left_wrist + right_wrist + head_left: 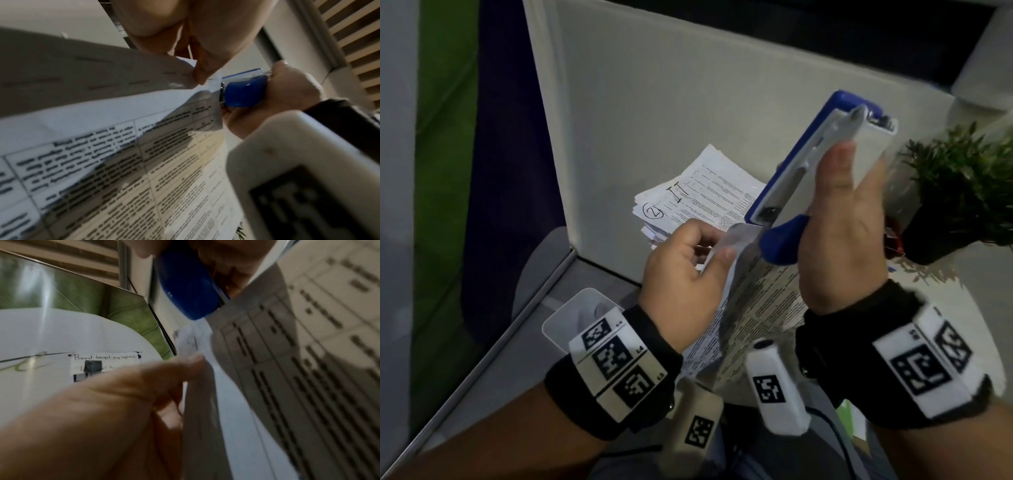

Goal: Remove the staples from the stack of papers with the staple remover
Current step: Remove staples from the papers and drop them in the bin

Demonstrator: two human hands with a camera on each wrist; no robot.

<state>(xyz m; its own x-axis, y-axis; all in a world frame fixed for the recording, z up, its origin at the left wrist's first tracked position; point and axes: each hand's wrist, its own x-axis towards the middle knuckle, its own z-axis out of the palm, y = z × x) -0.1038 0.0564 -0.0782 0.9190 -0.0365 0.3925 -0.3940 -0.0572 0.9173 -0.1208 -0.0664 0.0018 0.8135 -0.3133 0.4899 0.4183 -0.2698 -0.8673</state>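
A circled "2" and a handwritten "II" mark the top sheet [698, 192] beyond the left hand [685, 274]. A taped note [104, 363] begins "Bawal".

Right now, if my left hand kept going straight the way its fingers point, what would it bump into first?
Most likely the blue staple remover gripped in the right hand. The left hand pinches the paper corner just short of the tool's blue end; depth is unclear.

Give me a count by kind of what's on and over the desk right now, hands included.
Hands: 2, left hand and right hand
Blue and white stapler tool: 1
Paper sets: 2, held papers and pile on the desk
Potted plant: 1
Total: 6
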